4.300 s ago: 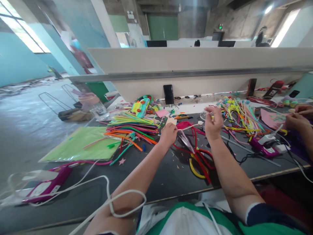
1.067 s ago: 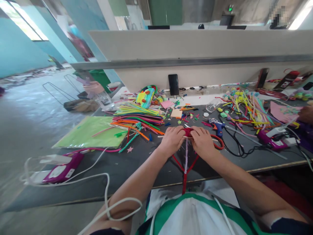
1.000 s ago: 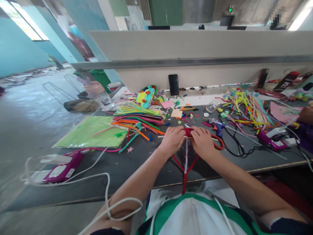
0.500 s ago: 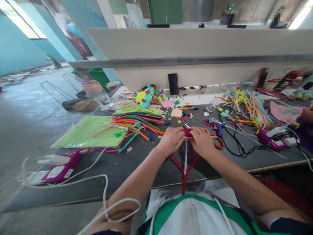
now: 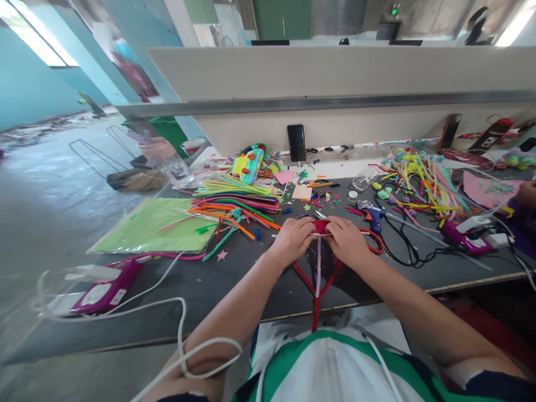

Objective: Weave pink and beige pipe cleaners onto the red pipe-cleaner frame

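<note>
My left hand and my right hand are side by side near the table's front, fingers closed on a red pipe-cleaner piece. A thin pale stick pokes out past both hands. From the piece a lilac pipe cleaner runs down toward me. Red pipe cleaners slant in from each side and meet it in a red stem at the table edge. My fingers hide how the parts join. A red-brown loop lies just right of my right hand.
Bundled pipe cleaners and a green sheet pack lie left. A blue glue gun with a black cord is right. Purple power strips trail white cables, one over my left forearm. A phone leans at the back; another person's hand is far right.
Hardly anything differs. Both hands keep their hold on the red pipe-cleaner piece, and the view has tilted very slightly.
</note>
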`<act>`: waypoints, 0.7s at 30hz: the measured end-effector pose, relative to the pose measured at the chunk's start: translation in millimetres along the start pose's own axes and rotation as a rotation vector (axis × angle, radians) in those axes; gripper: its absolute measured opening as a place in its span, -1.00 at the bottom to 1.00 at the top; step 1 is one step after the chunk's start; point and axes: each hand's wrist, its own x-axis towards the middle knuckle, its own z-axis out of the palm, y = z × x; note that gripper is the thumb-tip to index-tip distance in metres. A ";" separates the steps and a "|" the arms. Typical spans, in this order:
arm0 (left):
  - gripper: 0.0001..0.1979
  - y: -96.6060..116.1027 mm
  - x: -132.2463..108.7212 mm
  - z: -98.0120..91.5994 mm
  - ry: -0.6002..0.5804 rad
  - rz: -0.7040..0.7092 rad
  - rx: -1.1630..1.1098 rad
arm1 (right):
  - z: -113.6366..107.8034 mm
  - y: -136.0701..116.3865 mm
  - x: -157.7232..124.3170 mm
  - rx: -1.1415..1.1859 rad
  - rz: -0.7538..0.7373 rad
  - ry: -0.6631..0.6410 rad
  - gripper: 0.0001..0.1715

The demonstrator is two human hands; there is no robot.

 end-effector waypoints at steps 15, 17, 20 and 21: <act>-0.90 -4.0 -2.3 4.5 0.056 -0.070 -0.105 | -5.0 5.9 -3.0 0.063 -0.020 0.063 -0.78; -0.90 -4.4 -2.4 5.4 0.071 -0.071 -0.099 | -5.0 5.3 -2.6 0.049 -0.021 0.059 -0.77; -0.90 -4.3 -2.4 6.8 0.078 -0.077 -0.089 | -4.5 4.0 -2.6 0.031 -0.011 0.050 -0.79; -0.90 -4.3 -2.4 7.2 0.078 -0.079 -0.084 | -4.0 3.6 -2.8 0.028 -0.009 0.049 -0.79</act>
